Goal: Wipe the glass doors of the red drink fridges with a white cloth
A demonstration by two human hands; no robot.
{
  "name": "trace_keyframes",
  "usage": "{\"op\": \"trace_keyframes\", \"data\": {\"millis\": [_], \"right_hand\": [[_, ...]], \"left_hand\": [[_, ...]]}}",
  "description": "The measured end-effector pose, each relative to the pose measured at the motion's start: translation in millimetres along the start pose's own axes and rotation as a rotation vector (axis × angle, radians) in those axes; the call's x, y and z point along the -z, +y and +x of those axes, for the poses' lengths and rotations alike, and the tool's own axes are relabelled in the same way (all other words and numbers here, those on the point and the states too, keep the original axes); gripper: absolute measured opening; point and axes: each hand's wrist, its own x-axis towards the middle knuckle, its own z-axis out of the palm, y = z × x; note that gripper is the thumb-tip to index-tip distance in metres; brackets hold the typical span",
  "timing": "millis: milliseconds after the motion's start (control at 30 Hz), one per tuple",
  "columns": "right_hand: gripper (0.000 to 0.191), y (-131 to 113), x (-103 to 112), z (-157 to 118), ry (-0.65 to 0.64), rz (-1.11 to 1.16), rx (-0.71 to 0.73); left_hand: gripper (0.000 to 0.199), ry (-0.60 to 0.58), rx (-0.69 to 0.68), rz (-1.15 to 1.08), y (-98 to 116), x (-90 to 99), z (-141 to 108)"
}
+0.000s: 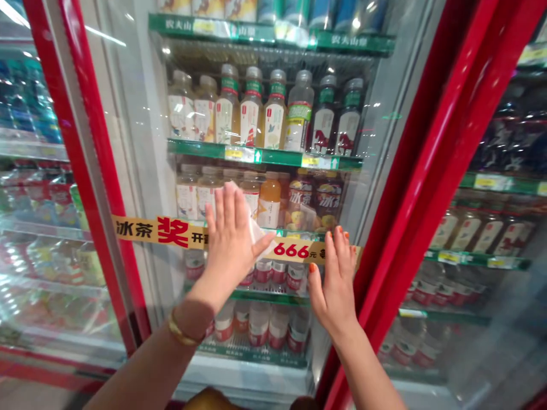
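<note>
Red-framed glass door (128, 142) of a drinks fridge fills the middle of the view; a yellow printed strip (141, 230) crosses the glass at a slight downward tilt to the right, from near the left frame to near the right frame. Its whole run already lies against the door, with red characters and "666" showing; only the stretch under the left hand (231, 242) is hidden, so whether that part sits flat I cannot tell. That hand is open, palm flat on the glass over the strip, fingers spread upward; a white tissue (256, 236) is pressed beneath it and shows past the thumb and fingertips. The right hand (335, 287) is open too and well apart from the other, holding nothing; its orange-nailed fingertips (339, 242) touch the strip's right end. A gold bangle (182, 333) circles the left wrist; behind the glass, juice bottles (252, 114) and iced tea bottles (301, 199) stand on green-edged shelves (265, 154); the neighbouring door (482, 233) shows more bottles; glare streaks the glass.
</note>
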Motion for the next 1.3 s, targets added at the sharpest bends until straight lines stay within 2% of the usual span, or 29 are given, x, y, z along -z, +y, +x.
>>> {"op": "trace_keyframes", "data": {"millis": [67,133,200,233,300,367,400,467,533,600,633,700,733,800,867,933,1000,1067,1133,1200,1300], "right_hand": [[0.078,-3,-3,0,0.001,0.026,-0.028],[0.078,-2,-3,-2,0.007,0.029,-0.027],[0.080,4,0,-5,0.015,-0.006,-0.023],[0.080,8,3,-7,0.012,-0.028,-0.022],[0.081,15,8,-9,0.007,-0.047,-0.017],[0.080,18,12,-7,0.013,-0.026,-0.009],[0.079,18,13,-5,0.021,-0.007,-0.008],[0.077,15,13,0,0.036,0.035,-0.010],[0.075,11,11,1,0.041,0.075,-0.005],[0.074,10,10,-4,0.035,0.095,0.000],[0.073,10,10,-9,0.026,0.090,0.000],[0.073,13,11,-19,-0.005,0.062,-0.001],[0.073,14,13,-24,-0.023,0.046,-0.001],[0.074,17,16,-29,-0.043,0.025,0.003],[0.074,17,17,-27,-0.032,0.012,0.010],[0.074,16,17,-20,-0.008,-0.010,0.017],[0.074,15,15,-15,0.003,-0.043,0.015],[0.073,14,11,-18,-0.001,-0.080,0.000],[0.073,12,6,-28,-0.018,-0.127,-0.008],[0.074,6,-1,-40,-0.060,-0.169,0.018],[0.079,-12,-12,-38,-0.153,-0.182,0.128]], "left_hand": [[0.123,-0.027,-0.097,-0.021,28,-7.6,9],[0.122,-0.130,-0.294,0.000,49,-15.9,-7],[0.121,-0.223,-0.455,0.041,49,-18.9,-35],[0.120,-0.240,-0.483,0.060,41,-17.7,-47],[0.116,-0.201,-0.427,0.084,21,-11.6,-52],[0.111,-0.104,-0.300,0.078,11,-5.8,-32],[0.108,-0.061,-0.244,0.069,15,-4.9,-17],[0.104,-0.017,-0.203,0.038,40,-9.3,13],[0.096,-0.058,-0.283,0.018,76,-20.2,24],[0.084,-0.118,-0.445,0.021,102,-31.0,11],[0.078,-0.135,-0.529,0.024,107,-34.0,-1],[0.074,-0.144,-0.615,0.037,96,-32.9,-27],[0.078,-0.134,-0.607,0.041,84,-29.6,-35],[0.090,-0.102,-0.499,0.050,57,-21.8,-38],[0.101,-0.066,-0.365,0.028,45,-17.6,-23],[0.105,-0.047,-0.307,-0.027,58,-20.2,-4],[0.101,-0.069,-0.340,-0.081,90,-28.4,7],[0.095,-0.124,-0.426,-0.093,120,-37.5,2],[0.095,-0.183,-0.510,-0.064,130,-42.1,-16],[0.096,-0.223,-0.554,-0.026,116,-39.4,-37],[0.093,-0.223,-0.526,-0.003,71,-27.0,-49]]}}
